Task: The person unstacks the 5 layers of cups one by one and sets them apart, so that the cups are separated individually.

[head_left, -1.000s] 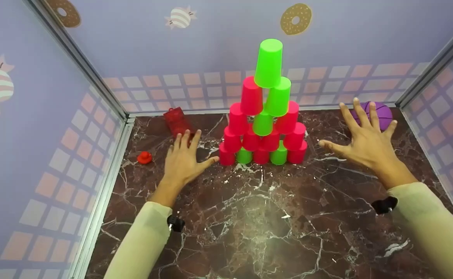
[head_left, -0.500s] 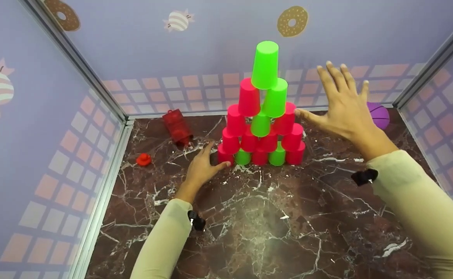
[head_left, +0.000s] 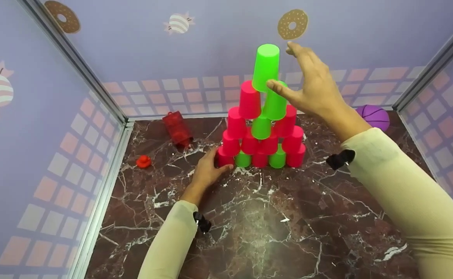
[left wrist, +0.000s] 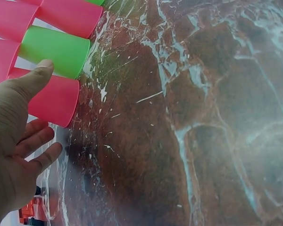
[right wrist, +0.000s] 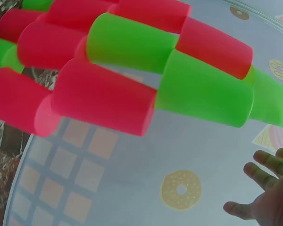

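We look down at a dark reddish-brown table (head_left: 265, 217) with white marbled veins, boxed in by pale lilac walls (head_left: 226, 31) printed with doughnuts, sweets and rows of pink and white squares. Metal strips run along the corners. Near the back wall, left to right, we see a red translucent object (head_left: 177, 128), a pyramid of cups (head_left: 261, 128) and a purple ball (head_left: 374, 117); a small orange-red object (head_left: 144, 161) sits nearer to us on the left.

The left hand (head_left: 207, 170) is loosely open around the bottom-left pink cup (head_left: 225, 159), thumb in front and fingers spread on the far side; we cannot tell whether it touches. The right hand (head_left: 315, 85) is raised and wide open beside the top green cup (head_left: 266, 66), thumb reaching across in front of the stack. Its other fingers are clear of that cup, and we cannot tell whether the thumb touches anything.

The pyramid rises in rows of five, four, three, two and one, pink and green mixed. Every cup is upside down, closed narrow end up and wide mouth down, its long axis upright.
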### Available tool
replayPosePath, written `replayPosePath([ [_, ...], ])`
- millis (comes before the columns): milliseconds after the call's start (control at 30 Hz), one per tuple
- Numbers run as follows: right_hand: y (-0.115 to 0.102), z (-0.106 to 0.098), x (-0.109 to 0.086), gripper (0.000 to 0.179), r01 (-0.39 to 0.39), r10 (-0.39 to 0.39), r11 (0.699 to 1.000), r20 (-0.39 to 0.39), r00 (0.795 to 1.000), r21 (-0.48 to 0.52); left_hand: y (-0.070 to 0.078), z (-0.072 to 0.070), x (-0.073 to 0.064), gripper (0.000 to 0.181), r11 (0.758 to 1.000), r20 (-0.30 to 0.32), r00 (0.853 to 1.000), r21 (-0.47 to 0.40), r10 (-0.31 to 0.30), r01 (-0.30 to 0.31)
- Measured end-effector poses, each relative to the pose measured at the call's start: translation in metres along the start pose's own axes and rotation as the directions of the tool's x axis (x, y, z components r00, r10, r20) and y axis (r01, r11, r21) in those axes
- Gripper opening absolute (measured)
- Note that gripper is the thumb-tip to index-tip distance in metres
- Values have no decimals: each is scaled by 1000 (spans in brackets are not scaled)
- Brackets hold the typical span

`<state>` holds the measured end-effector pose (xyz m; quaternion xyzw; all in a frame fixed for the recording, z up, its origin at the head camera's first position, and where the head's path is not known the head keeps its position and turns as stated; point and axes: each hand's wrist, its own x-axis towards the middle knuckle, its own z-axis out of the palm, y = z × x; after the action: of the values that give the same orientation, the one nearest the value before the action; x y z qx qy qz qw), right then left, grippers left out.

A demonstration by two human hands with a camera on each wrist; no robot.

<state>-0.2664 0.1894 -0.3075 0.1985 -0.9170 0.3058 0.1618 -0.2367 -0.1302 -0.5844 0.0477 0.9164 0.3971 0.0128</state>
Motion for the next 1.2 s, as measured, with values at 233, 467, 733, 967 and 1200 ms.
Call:
replayPosePath([
  [233,-9,8,15,87,60,-55,995,-67,996,83,-4,3,-1,79,1000,-4,1000,-7,11,-11],
  [467,-18,14,21,75,74,-64,989,-79,995,132,-6,4,1,74,999,-16,999,-18,28,-28],
  [733,-22,9,20,66,104,-82,981,-138,987,163,-6,5,2,72,998,-35,998,-35,56,-57],
  [967,-12,-6,14,64,115,-81,980,-202,976,161,-6,4,5,63,993,-60,991,11,119,-119],
  [1200,13,-26,-3,61,3,41,986,-257,966,168,-9,3,6,61,990,-52,990,46,132,-130],
])
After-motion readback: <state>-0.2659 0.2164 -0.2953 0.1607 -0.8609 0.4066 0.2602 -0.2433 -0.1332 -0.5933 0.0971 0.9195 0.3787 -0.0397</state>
